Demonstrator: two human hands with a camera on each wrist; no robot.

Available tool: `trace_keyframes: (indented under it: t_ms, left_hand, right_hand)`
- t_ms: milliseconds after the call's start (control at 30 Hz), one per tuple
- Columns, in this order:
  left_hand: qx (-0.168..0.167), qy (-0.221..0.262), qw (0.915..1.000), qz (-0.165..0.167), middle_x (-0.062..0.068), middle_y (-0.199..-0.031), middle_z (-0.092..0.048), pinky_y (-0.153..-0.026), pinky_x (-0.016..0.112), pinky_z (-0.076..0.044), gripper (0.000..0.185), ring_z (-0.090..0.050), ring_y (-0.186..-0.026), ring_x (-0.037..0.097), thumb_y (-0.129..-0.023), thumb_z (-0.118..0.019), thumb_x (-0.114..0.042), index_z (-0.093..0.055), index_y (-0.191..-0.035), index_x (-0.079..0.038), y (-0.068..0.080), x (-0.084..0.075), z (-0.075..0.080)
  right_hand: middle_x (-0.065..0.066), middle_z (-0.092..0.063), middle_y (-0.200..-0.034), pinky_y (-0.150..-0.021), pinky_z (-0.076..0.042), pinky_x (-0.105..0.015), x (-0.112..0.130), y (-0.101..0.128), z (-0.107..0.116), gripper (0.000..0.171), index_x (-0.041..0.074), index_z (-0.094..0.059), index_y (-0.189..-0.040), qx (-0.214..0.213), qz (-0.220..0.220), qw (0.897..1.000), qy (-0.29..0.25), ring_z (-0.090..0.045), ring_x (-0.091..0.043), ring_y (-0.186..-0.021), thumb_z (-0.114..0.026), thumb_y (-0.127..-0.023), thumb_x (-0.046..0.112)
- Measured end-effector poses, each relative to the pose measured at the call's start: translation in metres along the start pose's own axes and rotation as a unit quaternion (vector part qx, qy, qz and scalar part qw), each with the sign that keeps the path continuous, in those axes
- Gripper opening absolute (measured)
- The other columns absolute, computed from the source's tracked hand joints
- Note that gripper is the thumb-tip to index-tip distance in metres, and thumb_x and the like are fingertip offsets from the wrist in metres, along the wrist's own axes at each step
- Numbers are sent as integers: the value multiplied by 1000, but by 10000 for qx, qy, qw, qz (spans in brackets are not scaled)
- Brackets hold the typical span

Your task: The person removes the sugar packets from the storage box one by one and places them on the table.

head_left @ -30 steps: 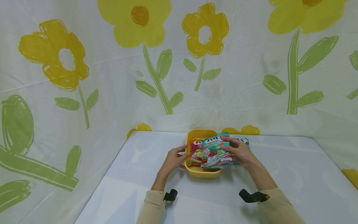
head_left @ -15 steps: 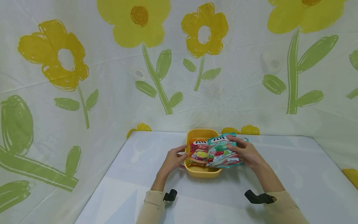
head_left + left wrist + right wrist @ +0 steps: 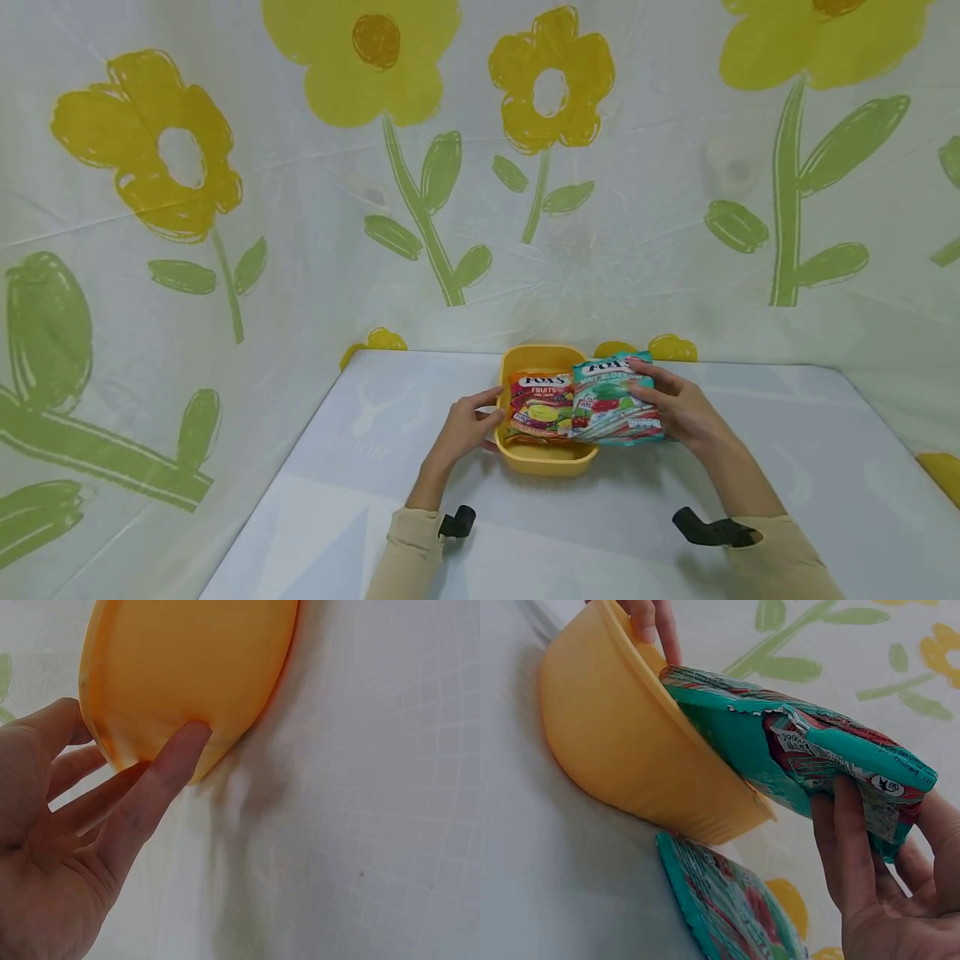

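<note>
Low in the head view, two beige sleeves enter from the bottom edge, with bare white table (image 3: 525, 542) between them and wide bare surface to lower left and lower right. Just above, at centre, the left hand (image 3: 463, 429) rests against the left wall of the yellow bowl (image 3: 543, 460), fingers straight and spread on its outer side and thumb at the rim. The right hand (image 3: 678, 410), right of centre, grips a teal candy bag (image 3: 613, 402) along its right edge, fingers curled beneath and thumb on top; the bag tilts with its left end over the bowl's right rim. In the bowl lies a red-and-orange candy bag (image 3: 537, 406), filling the left half. The right wrist view shows a second teal bag (image 3: 727, 907) flat on the table, just beside the bowl's base. Beyond the bowl, the table's far edge meets the flowered cloth backdrop (image 3: 480, 167).
</note>
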State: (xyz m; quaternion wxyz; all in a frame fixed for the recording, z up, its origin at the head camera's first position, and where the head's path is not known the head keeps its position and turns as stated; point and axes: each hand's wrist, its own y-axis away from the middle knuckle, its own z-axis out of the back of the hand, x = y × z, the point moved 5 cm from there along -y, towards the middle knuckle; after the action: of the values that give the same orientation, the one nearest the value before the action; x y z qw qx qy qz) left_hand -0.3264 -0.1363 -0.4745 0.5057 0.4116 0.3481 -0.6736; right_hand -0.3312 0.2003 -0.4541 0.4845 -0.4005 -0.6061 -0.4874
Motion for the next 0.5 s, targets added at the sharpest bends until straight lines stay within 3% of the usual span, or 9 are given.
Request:
trace_keyframes:
  t_ms: [300, 500]
  left_hand:
    - [-11, 38, 10000, -9, 21, -134, -58, -56, 35, -62, 50, -70, -101, 32, -96, -61, -19, -50, -144, -10, -1, 3, 0]
    - [-11, 156, 9999, -20, 21, -134, -58, -56, 36, -62, 50, -71, -101, 33, -96, -61, -18, -50, -144, -9, -1, 3, 0]
  right_hand:
    - [0, -37, -138, -84, -59, -24, 0, 4, 20, 59, 32, -40, -150, 70, 148, 9998, -124, -59, -11, -102, -63, -96, 30]
    - [5, -41, -131, -83, -59, -23, -1, 9, 33, 58, 35, -40, -149, 10, 13, 9995, -309, -59, -10, -99, -62, -96, 28]
